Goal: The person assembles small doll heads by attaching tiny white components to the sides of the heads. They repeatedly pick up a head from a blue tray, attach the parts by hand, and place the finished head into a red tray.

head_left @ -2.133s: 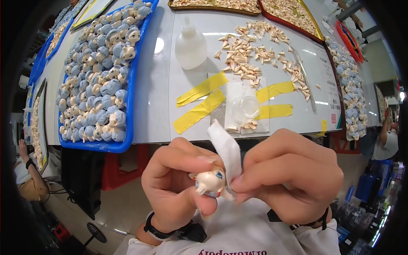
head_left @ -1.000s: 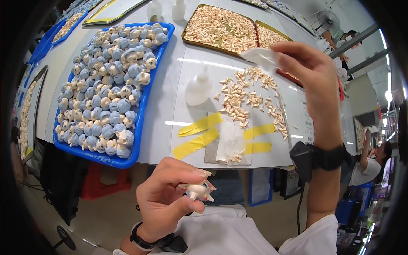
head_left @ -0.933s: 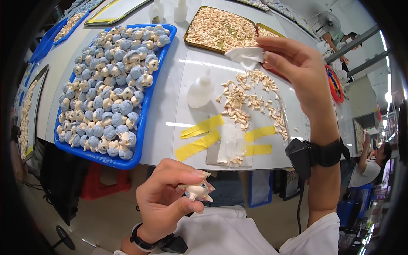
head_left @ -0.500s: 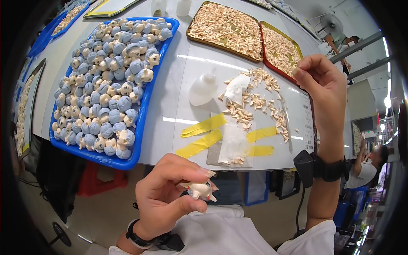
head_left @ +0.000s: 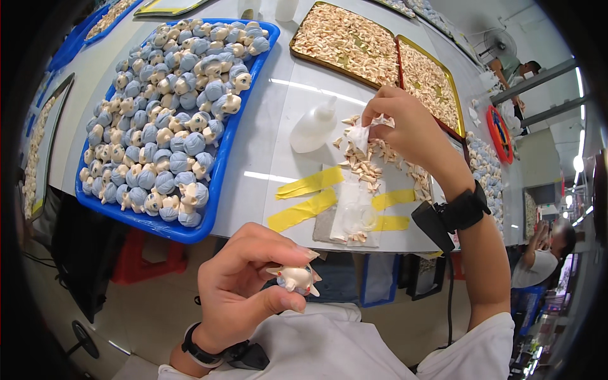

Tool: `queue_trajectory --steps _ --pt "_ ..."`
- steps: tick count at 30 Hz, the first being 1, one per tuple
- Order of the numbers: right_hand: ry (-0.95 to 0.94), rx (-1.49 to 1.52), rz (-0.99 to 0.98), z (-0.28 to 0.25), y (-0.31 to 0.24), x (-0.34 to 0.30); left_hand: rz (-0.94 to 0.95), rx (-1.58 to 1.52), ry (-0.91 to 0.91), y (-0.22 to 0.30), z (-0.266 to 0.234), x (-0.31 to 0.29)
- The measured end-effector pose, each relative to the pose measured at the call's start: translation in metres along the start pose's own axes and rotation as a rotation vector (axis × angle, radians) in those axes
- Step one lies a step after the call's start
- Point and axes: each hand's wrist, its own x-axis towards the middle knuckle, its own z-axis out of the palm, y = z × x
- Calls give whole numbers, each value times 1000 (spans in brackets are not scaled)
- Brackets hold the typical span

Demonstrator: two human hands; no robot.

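My left hand (head_left: 247,285) pinches a small doll head (head_left: 296,279) between thumb and fingers, below the table's front edge. The head is cream-coloured, with pointed pieces sticking out, small red marks and a bit of blue. Over the table, my right hand (head_left: 399,123) has its fingers closed on a crumpled white tissue (head_left: 358,137). Around and beneath that tissue lie loose small cream pointed pieces (head_left: 363,170). A translucent squeeze bottle (head_left: 312,130) stands just left of them. Nearer the edge is a white sheet (head_left: 348,212) with a clear round thing on it.
A blue tray (head_left: 218,183) full of blue-haired doll heads takes up the left. Two trays of pointed pieces (head_left: 345,41) (head_left: 430,79) sit at the back. Yellow tape strips (head_left: 304,209) flank the sheet. Other people (head_left: 544,259) are at the right, beyond a red round tray (head_left: 499,134).
My right hand has come down and left from beside the back right tray to the tissue. The left hand keeps the doll head almost where it was. The view has shifted slightly.
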Motion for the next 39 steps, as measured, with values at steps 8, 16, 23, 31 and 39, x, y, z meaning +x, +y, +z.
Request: queue_trajectory --steps 8,16,23,31,39 --pt "314 427 148 -18 1 15 -22 -12 10 3 -5 0" --pt "373 376 241 -60 -20 -23 -21 -18 22 6 -7 -1" --pt "247 577 338 -55 -110 -107 -141 -26 -113 5 3 5" --pt "372 501 -219 -10 -128 -142 -283 -78 -164 -6 39 4" --pt "382 354 -243 -15 -122 -165 -409 -61 -294 -16 55 1"
